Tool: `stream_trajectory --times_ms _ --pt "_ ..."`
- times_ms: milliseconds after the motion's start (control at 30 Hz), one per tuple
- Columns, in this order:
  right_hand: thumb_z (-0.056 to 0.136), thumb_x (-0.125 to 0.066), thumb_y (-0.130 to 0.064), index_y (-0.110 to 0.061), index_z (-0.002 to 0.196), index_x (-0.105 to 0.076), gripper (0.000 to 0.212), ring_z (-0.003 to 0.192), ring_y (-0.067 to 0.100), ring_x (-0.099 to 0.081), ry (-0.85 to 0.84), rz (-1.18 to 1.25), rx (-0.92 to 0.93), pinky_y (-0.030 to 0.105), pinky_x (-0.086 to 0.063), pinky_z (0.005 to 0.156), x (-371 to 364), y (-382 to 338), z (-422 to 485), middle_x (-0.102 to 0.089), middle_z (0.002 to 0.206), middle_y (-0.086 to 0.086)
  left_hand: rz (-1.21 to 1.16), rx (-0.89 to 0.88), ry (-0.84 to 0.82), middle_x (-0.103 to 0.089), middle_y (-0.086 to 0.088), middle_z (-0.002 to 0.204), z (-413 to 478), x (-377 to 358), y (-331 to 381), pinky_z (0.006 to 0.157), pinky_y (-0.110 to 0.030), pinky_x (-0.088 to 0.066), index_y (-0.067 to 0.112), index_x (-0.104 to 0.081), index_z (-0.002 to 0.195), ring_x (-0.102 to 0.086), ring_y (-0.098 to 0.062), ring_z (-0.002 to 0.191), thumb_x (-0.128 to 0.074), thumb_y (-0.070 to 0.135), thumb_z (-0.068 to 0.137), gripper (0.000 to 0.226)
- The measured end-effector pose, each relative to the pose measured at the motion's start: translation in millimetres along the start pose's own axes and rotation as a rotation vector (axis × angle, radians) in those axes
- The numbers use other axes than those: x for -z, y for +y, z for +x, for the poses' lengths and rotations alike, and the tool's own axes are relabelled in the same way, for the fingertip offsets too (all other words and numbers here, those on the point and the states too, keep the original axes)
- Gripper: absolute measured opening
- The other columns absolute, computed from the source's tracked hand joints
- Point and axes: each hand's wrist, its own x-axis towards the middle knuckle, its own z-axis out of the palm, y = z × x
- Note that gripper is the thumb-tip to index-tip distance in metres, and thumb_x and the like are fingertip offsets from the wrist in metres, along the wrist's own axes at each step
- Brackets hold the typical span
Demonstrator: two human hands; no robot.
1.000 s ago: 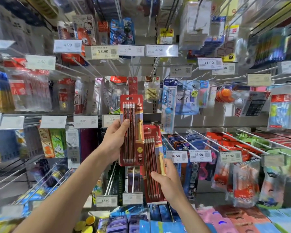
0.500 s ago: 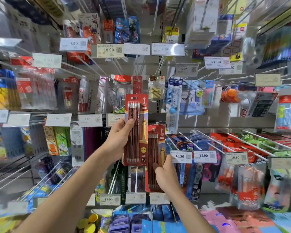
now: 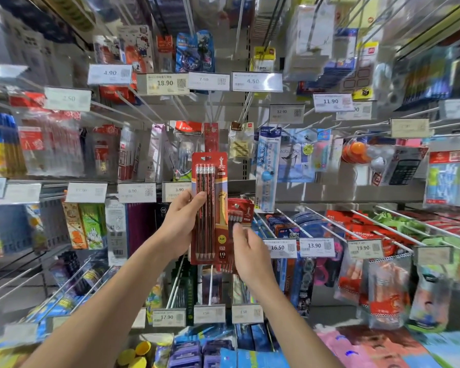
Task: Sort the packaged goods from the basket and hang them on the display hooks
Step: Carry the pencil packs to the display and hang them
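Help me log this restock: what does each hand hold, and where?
Left hand grips the pencil pack by its left edge. Right hand is at a second pack; grip unclear.

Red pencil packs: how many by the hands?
2. The first pack is gripped in the left hand; the second pack hangs just right of it, by the right hand. More may be hidden behind them.

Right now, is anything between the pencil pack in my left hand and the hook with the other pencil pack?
Nothing visible blocks the hook tip. The held pencil pack in your left hand sits just left of the hung pencil pack. Your right hand covers only that pack's lower part, below the hook.
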Motion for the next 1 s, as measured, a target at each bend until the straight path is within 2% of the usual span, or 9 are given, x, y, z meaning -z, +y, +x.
stream_trajectory --times_ms 133,267,333,400,433,467,567,867,1000 --pt "0.1 -0.062 -0.042 -0.017 0.134 -0.048 0.045 0.107 0.013 -0.064 -0.154 0.14 0.085 0.029 -0.052 0.087 0.1 -23.0 0.7 -0.061 0.103 -0.011 -0.026 0.019 0.008 -0.074 -0.012 0.102 -0.2 -1.0 0.7 0.064 -0.033 -0.058 0.006 -0.062 0.119 -0.072 -0.025 0.088 -0.05 0.022 0.108 0.024" --pt "0.099 -0.061 -0.027 -0.016 0.114 -0.055 0.019 0.111 0.033 -0.061 -0.188 0.113 0.085 0.053 -0.051 0.098 -2.8 -7.4 0.1 -0.065 0.115 0.014 -0.011 0.024 0.01 -0.071 -0.007 0.09 0.0 -0.4 0.1 0.062 -0.034 -0.054 0.011 -0.061 0.108 -0.069 -0.022 0.078 -0.051 0.031 0.107 0.023" --pt "0.1 -0.058 -0.02 -0.023 0.106 -0.059 0.006 0.103 0.03 -0.064 -0.218 0.245 0.029 0.048 -0.052 0.095 1.5 10.8 -7.5 -0.066 0.107 0.01 0.008 0.033 -0.008 -0.067 -0.001 0.081 1.0 -1.1 1.7 0.068 -0.036 -0.05 0.014 -0.061 0.106 -0.063 -0.019 0.074 -0.05 0.039 0.106 0.027" --pt "0.105 -0.055 -0.016 -0.029 0.108 -0.057 0.014 0.108 0.004 -0.063 -0.219 0.331 -0.043 0.034 -0.048 0.1 7.0 30.3 -19.8 -0.065 0.111 -0.006 -0.022 0.041 -0.011 -0.068 0.009 0.075 0.7 -4.3 3.8 0.072 -0.036 -0.046 0.018 -0.059 0.108 -0.062 -0.014 0.07 -0.048 0.038 0.107 0.023" --pt "0.106 -0.053 -0.016 -0.029 0.123 -0.055 0.021 0.128 0.02 -0.02 -0.21 0.347 -0.079 0.031 -0.042 0.107 9.7 43.1 -24.1 -0.06 0.125 -0.009 -0.037 0.046 -0.002 -0.072 0.011 0.081 0.1 -5.7 5.2 0.074 -0.036 -0.046 0.018 -0.058 0.113 -0.063 -0.014 0.074 -0.047 0.036 0.107 0.022" --pt "0.107 -0.051 -0.018 -0.027 0.142 -0.046 0.037 0.109 -0.009 -0.029 -0.193 0.338 -0.1 0.03 -0.034 0.113 11.7 54.1 -27.7 -0.051 0.137 -0.01 -0.048 0.056 0.011 -0.077 0.012 0.093 -0.5 -6.5 6.5 0.076 -0.036 -0.046 0.018 -0.058 0.117 -0.067 -0.016 0.082 -0.047 0.036 0.107 0.023" --pt "0.108 -0.051 -0.021 -0.021 0.162 -0.02 0.062 0.151 0.012 -0.023 -0.142 0.307 -0.165 0.03 -0.022 0.119 8.0 77.4 -26.7 -0.029 0.161 -0.007 -0.044 0.064 0.035 -0.076 0.007 0.118 0.0 -6.0 8.0 0.084 -0.04 -0.046 0.017 -0.057 0.126 -0.072 -0.019 0.104 -0.047 0.035 0.107 0.028" --pt "0.109 -0.048 -0.027 -0.017 0.164 -0.004 0.071 0.156 0.019 -0.014 -0.141 0.252 -0.201 0.043 -0.018 0.127 2.9 74.4 -14.8 -0.013 0.17 -0.003 -0.024 0.044 0.05 -0.077 0.005 0.117 0.5 -6.4 8.8 0.092 -0.043 -0.042 0.013 -0.055 0.134 -0.065 -0.014 0.106 -0.048 0.033 0.106 0.034" --pt "0.109 -0.045 -0.027 -0.016 0.161 -0.013 0.062 0.141 0.023 -0.041 -0.125 0.118 -0.246 0.039 -0.037 0.11 -1.1 75.8 -7.3 -0.032 0.161 0.0 -0.005 0.047 0.048 -0.076 0.006 0.118 -1.3 -6.5 9.6 0.091 -0.044 -0.042 0.011 -0.052 0.135 -0.065 -0.016 0.113 -0.05 0.034 0.106 0.038"
